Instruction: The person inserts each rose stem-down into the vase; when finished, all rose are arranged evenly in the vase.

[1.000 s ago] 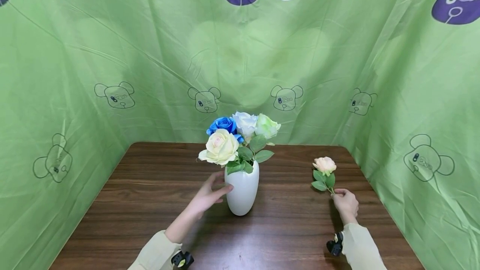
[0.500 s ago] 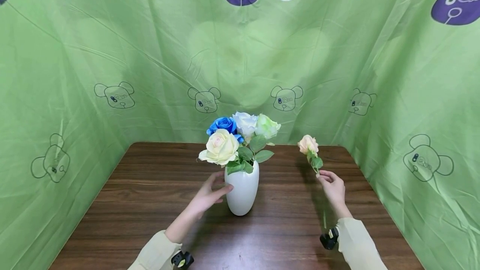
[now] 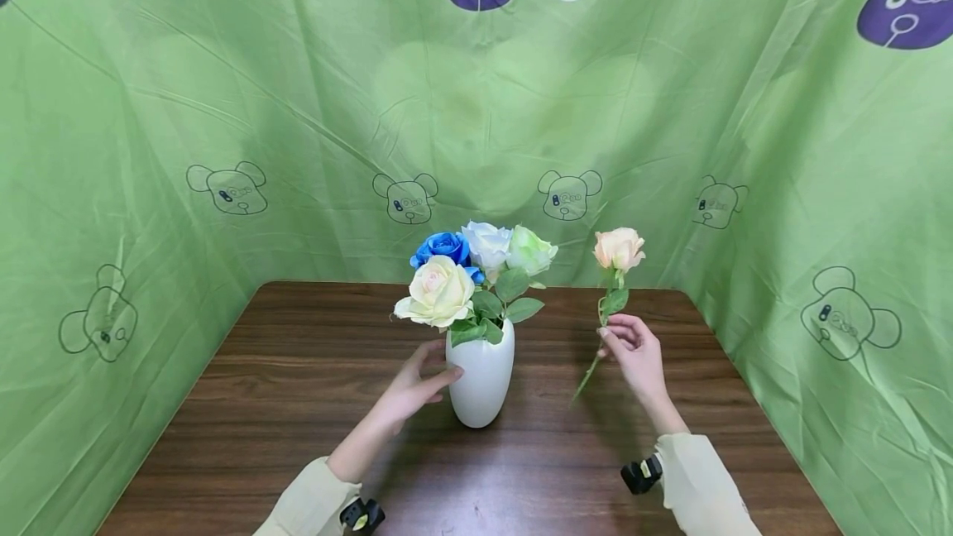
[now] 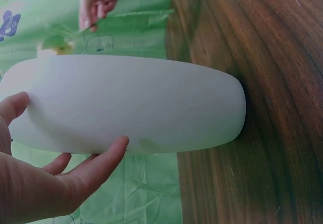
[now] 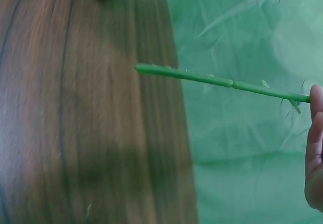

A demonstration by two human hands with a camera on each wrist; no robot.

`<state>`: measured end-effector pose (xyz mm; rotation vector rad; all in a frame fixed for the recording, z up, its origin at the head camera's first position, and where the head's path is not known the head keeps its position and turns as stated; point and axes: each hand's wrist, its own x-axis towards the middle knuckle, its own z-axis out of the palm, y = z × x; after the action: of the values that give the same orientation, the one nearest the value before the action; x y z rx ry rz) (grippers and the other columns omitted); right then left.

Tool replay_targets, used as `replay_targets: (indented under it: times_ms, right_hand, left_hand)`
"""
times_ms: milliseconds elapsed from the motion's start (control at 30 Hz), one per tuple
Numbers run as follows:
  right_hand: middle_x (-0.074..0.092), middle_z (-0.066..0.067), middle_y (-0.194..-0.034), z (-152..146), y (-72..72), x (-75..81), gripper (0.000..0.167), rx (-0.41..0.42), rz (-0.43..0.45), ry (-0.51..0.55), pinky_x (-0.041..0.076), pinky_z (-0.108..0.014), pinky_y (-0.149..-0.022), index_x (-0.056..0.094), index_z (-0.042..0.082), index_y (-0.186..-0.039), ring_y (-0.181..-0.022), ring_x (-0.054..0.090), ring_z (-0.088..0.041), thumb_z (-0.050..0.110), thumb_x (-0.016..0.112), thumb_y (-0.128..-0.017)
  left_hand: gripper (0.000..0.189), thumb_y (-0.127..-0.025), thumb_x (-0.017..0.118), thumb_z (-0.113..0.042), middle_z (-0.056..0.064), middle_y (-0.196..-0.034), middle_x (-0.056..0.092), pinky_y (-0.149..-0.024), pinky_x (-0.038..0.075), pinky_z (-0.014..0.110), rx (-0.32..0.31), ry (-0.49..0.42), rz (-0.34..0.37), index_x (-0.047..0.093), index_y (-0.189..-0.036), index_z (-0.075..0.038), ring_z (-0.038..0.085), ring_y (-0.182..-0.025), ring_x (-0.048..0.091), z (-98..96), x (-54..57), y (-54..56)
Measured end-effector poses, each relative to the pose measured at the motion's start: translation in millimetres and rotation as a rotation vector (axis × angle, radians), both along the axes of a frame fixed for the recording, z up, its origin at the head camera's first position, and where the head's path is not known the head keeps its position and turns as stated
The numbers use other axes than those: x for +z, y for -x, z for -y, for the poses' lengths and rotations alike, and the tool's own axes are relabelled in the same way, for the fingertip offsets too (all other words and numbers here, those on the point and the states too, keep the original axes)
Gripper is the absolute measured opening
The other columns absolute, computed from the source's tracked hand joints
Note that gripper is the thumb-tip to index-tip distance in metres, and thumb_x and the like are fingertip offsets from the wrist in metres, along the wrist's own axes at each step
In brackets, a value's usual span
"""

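A white vase (image 3: 480, 379) stands upright on the table, bearing a blue rose (image 3: 442, 249), a cream rose (image 3: 438, 292), a white rose (image 3: 487, 245) and a pale green rose (image 3: 530, 250). My left hand (image 3: 414, 383) holds the vase from its left side, thumb and fingers spread around the wall. To the right of it, my right hand (image 3: 633, 354) pinches the stem of a peach rose (image 3: 620, 250) above the table, bloom up. The lower stem (image 5: 222, 81) slants down toward the vase in the right wrist view, its end free.
The brown wooden table (image 3: 298, 404) carries the vase near its middle. Green printed cloth (image 3: 313, 122) hangs close behind the table and along both sides. A small black camera (image 3: 642, 475) sits on the right wrist, another black camera (image 3: 362, 514) on the left.
My right hand has lifted the peach rose off the right side of the table, brought it left and turned it nearly upright. The left hand and the vase have stayed put.
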<state>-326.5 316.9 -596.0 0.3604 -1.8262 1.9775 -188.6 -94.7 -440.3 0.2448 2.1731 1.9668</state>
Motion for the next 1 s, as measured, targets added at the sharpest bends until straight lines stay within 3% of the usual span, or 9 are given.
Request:
replay_targets:
  times_ms: [67, 100, 200, 300, 333, 433, 567, 767, 1000]
  right_hand:
    - [0.057, -0.027, -0.093, 5.1, 0.1, 4.6, 0.035, 0.024, -0.061, -0.016, 0.047, -0.031, -0.045, 0.049, -0.001, -0.115, -0.053, 0.059, -0.028, 0.001, 0.06, -0.082]
    - [0.058, -0.027, -0.092, 12.6, -8.9, 20.5, 0.033, 0.05, -0.079, 0.005, 0.047, -0.031, -0.046, 0.049, -0.002, -0.115, -0.054, 0.059, -0.029, -0.003, 0.058, -0.083]
    - [0.059, -0.024, -0.092, 26.7, -20.1, 48.4, 0.032, 0.135, -0.202, 0.015, 0.047, -0.031, -0.047, 0.047, -0.005, -0.114, -0.055, 0.059, -0.026, -0.008, 0.054, -0.083]
    - [0.06, -0.024, -0.087, 64.0, -63.8, 120.3, 0.025, 0.142, -0.201, 0.074, 0.048, -0.029, -0.048, 0.048, -0.009, -0.106, -0.053, 0.058, -0.024, -0.011, 0.053, -0.082]
    - [0.061, -0.023, -0.085, 72.0, -70.6, 133.1, 0.023, 0.127, -0.206, 0.07, 0.048, -0.027, -0.048, 0.049, -0.008, -0.104, -0.052, 0.058, -0.023, -0.011, 0.054, -0.082]
    - [0.061, -0.023, -0.08, 103.7, -108.6, 193.4, 0.017, 0.059, -0.133, 0.127, 0.047, -0.023, -0.047, 0.052, -0.005, -0.095, -0.049, 0.057, -0.02, -0.012, 0.055, -0.08]
    - [0.062, -0.02, -0.078, 113.6, -116.7, 215.3, 0.016, 0.067, -0.155, 0.184, 0.045, -0.022, -0.047, 0.051, 0.0, -0.089, -0.049, 0.057, -0.017, -0.014, 0.053, -0.081]
    - [0.063, -0.016, -0.075, 123.5, -122.5, 240.7, 0.013, 0.095, -0.195, 0.303, 0.044, -0.023, -0.045, 0.051, -0.001, -0.083, -0.047, 0.055, -0.018, -0.014, 0.051, -0.082]
    - [0.062, -0.017, -0.076, 133.9, -119.8, 263.0, 0.01, 0.181, -0.272, 0.53, 0.043, -0.021, -0.044, 0.051, -0.004, -0.09, -0.049, 0.056, -0.018, -0.01, 0.054, -0.082]
  left_hand:
    - [0.058, -0.081, 0.064, -0.029, 0.018, -0.121, 0.043, -0.075, 0.045, 0.046, 0.001, 0.002, -0.001, 0.037, -0.127, -0.005, 0.03, -0.099, 0.05, 0.1, 0.1, -0.2]
    - [0.058, -0.081, 0.064, -0.028, 0.018, -0.121, 0.043, -0.074, 0.046, 0.045, 0.002, 0.004, -0.001, 0.037, -0.127, -0.005, 0.03, -0.099, 0.05, 0.1, 0.2, -0.3]
    - [0.057, -0.082, 0.064, -0.026, 0.017, -0.122, 0.042, -0.073, 0.046, 0.042, -0.002, 0.001, 0.002, 0.037, -0.128, -0.005, 0.03, -0.099, 0.05, 0.3, 1.7, -1.1]
    - [0.054, -0.084, 0.062, -0.022, 0.019, -0.121, 0.042, -0.072, 0.047, 0.041, -0.009, 0.006, -0.001, 0.036, -0.128, -0.002, 0.031, -0.099, 0.05, -0.9, 13.0, -6.5]
    - [0.054, -0.084, 0.061, -0.021, 0.02, -0.121, 0.042, -0.073, 0.047, 0.042, -0.012, 0.004, 0.002, 0.035, -0.128, -0.001, 0.031, -0.099, 0.05, -1.3, 16.4, -8.3]
    - [0.055, -0.084, 0.061, -0.022, 0.02, -0.12, 0.043, -0.073, 0.046, 0.042, -0.01, 0.006, -0.004, 0.035, -0.128, -0.001, 0.031, -0.099, 0.05, -1.6, 16.1, -8.2]
    - [0.058, -0.082, 0.064, -0.027, 0.017, -0.121, 0.043, -0.073, 0.046, 0.042, -0.001, -0.001, -0.003, 0.036, -0.128, -0.005, 0.03, -0.1, 0.05, -0.3, 2.3, -1.4]
    - [0.057, -0.082, 0.064, -0.027, 0.017, -0.121, 0.043, -0.075, 0.044, 0.048, -0.002, -0.003, -0.009, 0.037, -0.127, -0.005, 0.03, -0.099, 0.05, 0.3, 2.0, -1.1]
    - [0.058, -0.082, 0.063, -0.027, 0.018, -0.121, 0.043, -0.076, 0.044, 0.048, -0.003, -0.004, -0.005, 0.037, -0.128, -0.005, 0.031, -0.101, 0.049, 0.1, 2.9, -1.5]
